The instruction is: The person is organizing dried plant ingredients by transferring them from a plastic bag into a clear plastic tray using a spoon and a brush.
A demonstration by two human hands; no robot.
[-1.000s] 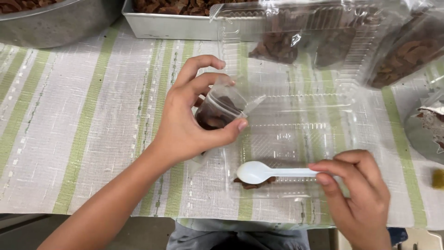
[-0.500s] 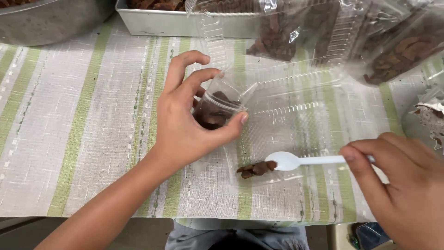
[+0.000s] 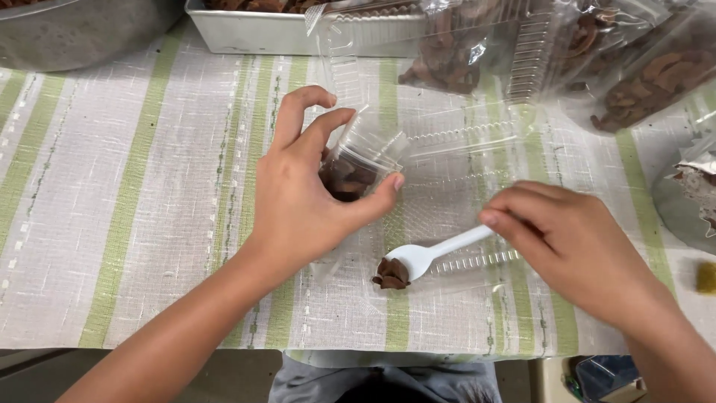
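My left hand (image 3: 306, 194) grips a small clear plastic cup (image 3: 363, 166), tilted on its side, with dark brown pieces inside. My right hand (image 3: 574, 246) holds the handle of a white plastic spoon (image 3: 432, 254). The spoon's bowl touches a small brown lump (image 3: 390, 275) that lies in an open clear plastic clamshell tray (image 3: 477, 186) on the striped cloth. The cup hangs over the left part of that tray.
A metal tray (image 3: 253, 30) of brown pieces stands at the back, a grey metal bowl (image 3: 74, 30) at the back left. Clear bags and boxes of brown pieces (image 3: 641, 67) lie at the back right. The table edge runs along the bottom.
The right hand has swung the spoon leftward so its bowl now meets the brown lump. The left hand keeps the cup tilted in much the same place.
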